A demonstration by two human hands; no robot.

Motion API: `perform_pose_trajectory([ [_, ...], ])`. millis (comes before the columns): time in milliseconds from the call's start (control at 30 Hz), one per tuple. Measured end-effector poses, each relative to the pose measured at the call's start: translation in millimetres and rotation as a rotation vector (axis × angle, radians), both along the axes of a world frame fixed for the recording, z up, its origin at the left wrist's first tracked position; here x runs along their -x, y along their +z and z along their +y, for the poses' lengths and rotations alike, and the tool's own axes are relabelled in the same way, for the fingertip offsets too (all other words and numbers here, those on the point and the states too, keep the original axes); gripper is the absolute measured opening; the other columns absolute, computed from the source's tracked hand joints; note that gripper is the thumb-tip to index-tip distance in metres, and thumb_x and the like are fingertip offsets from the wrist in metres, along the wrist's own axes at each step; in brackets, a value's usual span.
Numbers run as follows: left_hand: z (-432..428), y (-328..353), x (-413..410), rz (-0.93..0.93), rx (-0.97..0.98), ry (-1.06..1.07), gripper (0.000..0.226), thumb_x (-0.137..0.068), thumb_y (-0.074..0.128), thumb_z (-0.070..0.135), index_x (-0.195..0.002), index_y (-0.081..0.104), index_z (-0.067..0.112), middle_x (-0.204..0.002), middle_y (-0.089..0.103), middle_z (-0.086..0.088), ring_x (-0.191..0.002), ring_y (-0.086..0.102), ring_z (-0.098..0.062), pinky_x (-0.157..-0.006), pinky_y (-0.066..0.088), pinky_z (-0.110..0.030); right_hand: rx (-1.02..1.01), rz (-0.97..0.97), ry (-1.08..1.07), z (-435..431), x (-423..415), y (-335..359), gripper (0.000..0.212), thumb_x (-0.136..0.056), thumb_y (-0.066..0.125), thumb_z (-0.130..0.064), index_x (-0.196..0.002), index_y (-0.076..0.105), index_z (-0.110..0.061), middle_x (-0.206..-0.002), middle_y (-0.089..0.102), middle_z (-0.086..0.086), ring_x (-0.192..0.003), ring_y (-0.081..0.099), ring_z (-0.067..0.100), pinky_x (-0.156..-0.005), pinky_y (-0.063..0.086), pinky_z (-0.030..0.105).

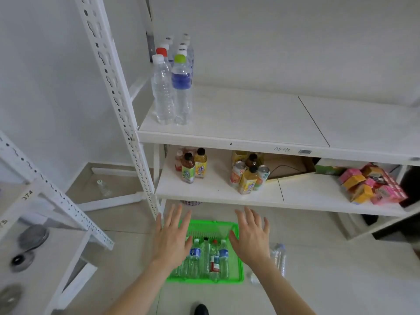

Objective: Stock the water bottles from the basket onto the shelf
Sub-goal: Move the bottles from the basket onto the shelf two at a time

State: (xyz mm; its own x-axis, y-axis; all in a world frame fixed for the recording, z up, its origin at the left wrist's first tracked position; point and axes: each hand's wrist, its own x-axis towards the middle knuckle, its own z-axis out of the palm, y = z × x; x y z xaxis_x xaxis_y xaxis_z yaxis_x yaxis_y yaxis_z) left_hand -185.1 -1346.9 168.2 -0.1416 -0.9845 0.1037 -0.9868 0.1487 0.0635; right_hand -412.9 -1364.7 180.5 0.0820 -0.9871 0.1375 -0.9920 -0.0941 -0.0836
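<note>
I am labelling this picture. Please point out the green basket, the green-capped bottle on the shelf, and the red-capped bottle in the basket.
green basket [240, 272]: head view, right rim.
green-capped bottle [181, 81]: head view, blue label.
red-capped bottle [214, 262]: head view, body above its label.

My left hand [171, 241] covers the green basket's [205, 280] nine o'clock rim and the bottles under it; my right hand [251, 238] hides its three o'clock corner. The rear water bottles [186, 42] on the shelf [250, 114] blur together, uncountable. The pink and yellow boxes' [372, 185] print is unreadable
</note>
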Motion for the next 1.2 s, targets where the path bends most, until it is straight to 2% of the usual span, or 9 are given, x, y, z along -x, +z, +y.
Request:
perform_pose_trajectory([
  [133,46.5,-19.6,6.0,0.013,-0.086,-0.010,0.080,-0.064,0.081,0.044,-0.135,0.054,0.018,-0.142,0.051,-0.014,-0.133,0.047,-0.033,-0.101,0.040,-0.059,-0.054,-0.013,-0.028,52.7,9.1,-20.8,0.065,-0.062,0.084,-0.042,-0.117,0.063,-0.016,-0.123,0.065,0.012,-0.113,0.062,0.033,-0.090,0.048,0.061],
  [333,85.6,-39.5,12.7,-0.011,-0.182,-0.020,0.081,-0.061,0.082,0.045,-0.134,0.057,0.020,-0.139,0.055,-0.012,-0.130,0.050,-0.033,-0.097,0.044,-0.059,-0.141,-0.044,-0.067,104.7,19.3,-49.8,0.066,-0.063,0.080,-0.040,-0.119,0.052,-0.020,-0.123,0.064,0.011,-0.114,0.059,0.035,-0.093,0.045,0.062],
  [500,88.3,-61.5,20.4,-0.009,-0.265,-0.020,0.083,-0.061,0.082,0.045,-0.135,0.054,0.020,-0.141,0.053,-0.013,-0.130,0.050,-0.035,-0.096,0.043,-0.060,-0.221,-0.036,-0.104,114.7,28.7,-72.4,0.066,-0.059,0.084,-0.039,-0.117,0.060,-0.018,-0.123,0.065,0.011,-0.114,0.060,0.034,-0.092,0.046,0.062],
  [800,33.3,-124.1,24.3,0.033,-0.362,0.097,0.082,-0.062,0.083,0.037,-0.135,0.054,0.015,-0.139,0.054,-0.017,-0.126,0.052,-0.040,-0.095,0.044,-0.061,-0.306,-0.060,-0.089,53.0,38.5,-129.5,0.064,-0.064,0.082,-0.039,-0.119,0.061,-0.014,-0.125,0.063,0.015,-0.115,0.059,0.036,-0.093,0.045,0.061],
  [900,7.8,-161.0,25.9,0.070,-0.372,0.144,0.081,-0.066,0.082,0.035,-0.138,0.051,0.015,-0.141,0.051,-0.019,-0.129,0.048,-0.041,-0.098,0.042,-0.062,-0.327,-0.085,-0.076,21.7,38.4,-165.6,0.063,-0.068,0.080,-0.037,-0.122,0.058,-0.013,-0.128,0.061,0.015,-0.118,0.056,0.037,-0.096,0.042,0.061],
  [1100,-28.5,-246.1,20.3,0.122,-0.451,0.218,0.074,-0.084,0.066,0.037,-0.148,0.035,0.019,-0.155,0.034,-0.014,-0.141,0.032,-0.037,-0.109,0.031,-0.057,-0.423,-0.155,-0.111,-21.4,27.0,-250.9,0.060,-0.078,0.071,-0.037,-0.131,0.053,-0.014,-0.136,0.055,0.014,-0.124,0.051,0.037,-0.102,0.038,0.058],
  [1200,-45.3,-298.3,10.5,0.128,-0.517,0.203,0.074,-0.085,0.065,0.038,-0.149,0.033,0.018,-0.155,0.033,-0.014,-0.142,0.032,-0.036,-0.110,0.032,-0.056,-0.497,-0.182,-0.156,-36.3,18.1,-302.8,0.063,-0.081,0.067,-0.038,-0.136,0.048,-0.015,-0.141,0.051,0.012,-0.127,0.047,0.035,-0.103,0.037,0.055],
])
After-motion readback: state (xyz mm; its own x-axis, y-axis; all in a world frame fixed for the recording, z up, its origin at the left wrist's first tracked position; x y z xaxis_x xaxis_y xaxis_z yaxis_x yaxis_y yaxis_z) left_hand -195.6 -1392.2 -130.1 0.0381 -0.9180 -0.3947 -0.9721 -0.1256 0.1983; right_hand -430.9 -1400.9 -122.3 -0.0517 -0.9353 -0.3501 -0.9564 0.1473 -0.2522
